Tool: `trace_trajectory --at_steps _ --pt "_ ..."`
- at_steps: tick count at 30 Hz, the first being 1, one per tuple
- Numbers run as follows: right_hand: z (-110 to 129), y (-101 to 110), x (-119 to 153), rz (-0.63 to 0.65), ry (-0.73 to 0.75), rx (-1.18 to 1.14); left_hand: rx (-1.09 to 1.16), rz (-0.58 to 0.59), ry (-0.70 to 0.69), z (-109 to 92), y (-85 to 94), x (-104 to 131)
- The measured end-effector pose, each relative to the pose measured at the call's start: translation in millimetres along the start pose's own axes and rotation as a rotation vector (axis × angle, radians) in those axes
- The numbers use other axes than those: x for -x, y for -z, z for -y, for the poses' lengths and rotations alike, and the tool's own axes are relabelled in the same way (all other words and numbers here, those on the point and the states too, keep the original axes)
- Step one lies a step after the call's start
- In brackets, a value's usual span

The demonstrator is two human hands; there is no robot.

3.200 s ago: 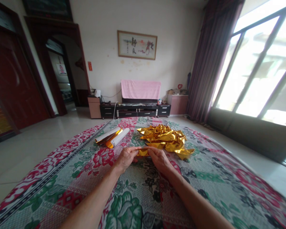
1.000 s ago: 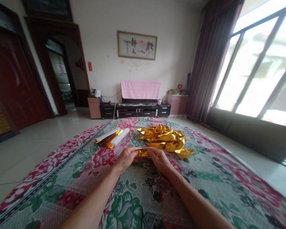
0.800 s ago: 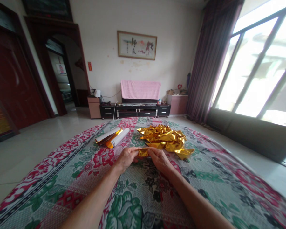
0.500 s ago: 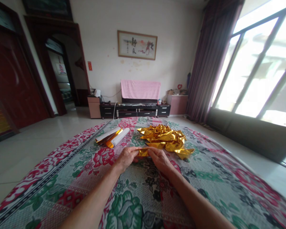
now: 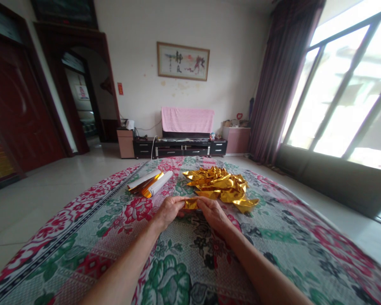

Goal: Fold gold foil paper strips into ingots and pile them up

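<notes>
Between my two hands is a small piece of gold foil paper (image 5: 191,204), folded and shiny. My left hand (image 5: 171,209) pinches its left end, and my right hand (image 5: 211,210) grips the right end; parts of the paper are hidden under the fingers. Just beyond my right hand lies a heap of folded gold foil pieces (image 5: 220,182), pointed and overlapping. To the far left of my hands rests a loosely rolled stack of foil paper (image 5: 158,184), white on the outside and gold within.
A round table under a floral cloth (image 5: 167,277) fills the foreground. Past it stand a low black TV cabinet (image 5: 169,151) and a screen draped with a pink towel (image 5: 188,120). A purple curtain (image 5: 282,84) and a window are on the right, a red-brown door (image 5: 19,93) on the left.
Almost nothing differs. Both hands keep hold of the foil paper in the same place, and the heap and the roll have not moved.
</notes>
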State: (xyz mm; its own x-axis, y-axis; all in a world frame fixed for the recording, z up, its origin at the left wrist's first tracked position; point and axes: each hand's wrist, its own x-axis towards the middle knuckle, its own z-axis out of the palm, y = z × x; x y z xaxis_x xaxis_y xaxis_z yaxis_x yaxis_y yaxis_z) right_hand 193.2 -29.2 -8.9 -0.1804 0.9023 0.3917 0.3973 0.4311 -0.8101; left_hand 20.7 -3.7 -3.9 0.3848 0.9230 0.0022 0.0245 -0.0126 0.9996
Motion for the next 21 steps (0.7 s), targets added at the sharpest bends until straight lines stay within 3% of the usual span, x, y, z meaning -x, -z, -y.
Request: trace_trajectory --at_steps 21 --pt "5.8 1.1 1.5 0.002 -0.005 -0.017 0.004 0.009 -0.002 2.7 1.2 -0.8"
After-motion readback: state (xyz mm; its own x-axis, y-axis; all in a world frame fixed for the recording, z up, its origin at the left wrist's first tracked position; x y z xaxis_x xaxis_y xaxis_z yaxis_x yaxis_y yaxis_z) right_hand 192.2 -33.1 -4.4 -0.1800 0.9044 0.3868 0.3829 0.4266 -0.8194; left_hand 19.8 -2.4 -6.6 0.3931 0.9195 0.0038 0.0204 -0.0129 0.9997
